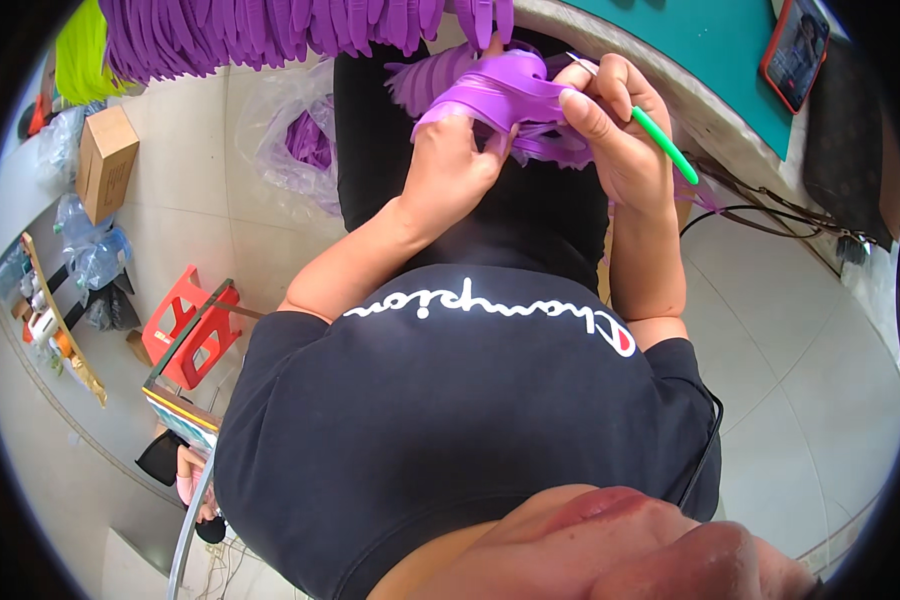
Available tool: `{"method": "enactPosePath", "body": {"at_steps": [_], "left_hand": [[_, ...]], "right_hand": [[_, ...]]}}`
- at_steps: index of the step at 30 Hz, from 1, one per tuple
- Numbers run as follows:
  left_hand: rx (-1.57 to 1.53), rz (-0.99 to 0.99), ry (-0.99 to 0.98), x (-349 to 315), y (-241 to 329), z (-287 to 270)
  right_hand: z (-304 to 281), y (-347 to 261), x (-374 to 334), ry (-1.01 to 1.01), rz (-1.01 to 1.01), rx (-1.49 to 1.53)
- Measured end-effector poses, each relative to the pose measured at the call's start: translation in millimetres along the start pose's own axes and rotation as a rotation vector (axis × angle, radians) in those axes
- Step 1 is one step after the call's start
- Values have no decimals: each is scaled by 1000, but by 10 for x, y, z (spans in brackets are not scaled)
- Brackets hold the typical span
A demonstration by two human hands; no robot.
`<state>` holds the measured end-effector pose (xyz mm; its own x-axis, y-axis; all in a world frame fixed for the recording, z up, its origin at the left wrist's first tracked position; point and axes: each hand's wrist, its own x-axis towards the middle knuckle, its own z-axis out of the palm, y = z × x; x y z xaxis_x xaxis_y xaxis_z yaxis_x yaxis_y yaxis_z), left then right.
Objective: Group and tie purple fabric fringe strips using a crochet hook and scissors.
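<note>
My left hand (450,165) is closed around a bundle of glossy, bendy purple straps (510,85) above my lap. Its thumb presses against their near side, and some fingers are hidden beneath them. In my right hand (620,135) is a slim tool with a bright green handle (665,145); its thin pale tip pokes out near the straps. The right thumb also touches the end of a strap. Whether the tip meets the purple material I cannot tell.
Many purple straps (260,30) hang in a row at top left, beside lime-green ones (80,50). A phone (796,52) lies on the green mat (710,60). Left are a plastic bag (270,130), cardboard box (107,160), red stool (190,325) and another person (188,480).
</note>
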<state>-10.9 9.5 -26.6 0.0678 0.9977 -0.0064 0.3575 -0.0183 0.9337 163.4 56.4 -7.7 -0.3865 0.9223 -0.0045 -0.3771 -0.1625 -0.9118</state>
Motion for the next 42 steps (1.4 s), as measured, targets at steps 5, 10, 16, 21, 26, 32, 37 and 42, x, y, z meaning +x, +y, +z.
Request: {"method": "enactPosePath", "body": {"at_steps": [5, 10, 16, 21, 26, 32, 37, 42], "left_hand": [[-416, -202, -136, -15, 83, -11], [-891, -298, -12, -12, 185, 26], [-898, -305, -13, -23, 152, 24], [-909, -310, 12, -38, 150, 23], [-906, -284, 25, -25, 168, 15], [-949, -256, 32, -23, 112, 17], [-843, -224, 66, -35, 124, 31], [-858, -204, 80, -50, 144, 16]], "right_hand": [[-46, 33, -5, 98, -20, -110], [-12, 13, -44, 93, 27, -183], [-2, 50, -63, 99, 10, -178], [2, 70, -80, 91, 32, -208], [5, 142, -27, 137, -189, -343], [-10, 19, -178, -21, -214, -483], [90, 61, -153, -70, -295, -560], [81, 93, -140, -92, -303, -575]]}}
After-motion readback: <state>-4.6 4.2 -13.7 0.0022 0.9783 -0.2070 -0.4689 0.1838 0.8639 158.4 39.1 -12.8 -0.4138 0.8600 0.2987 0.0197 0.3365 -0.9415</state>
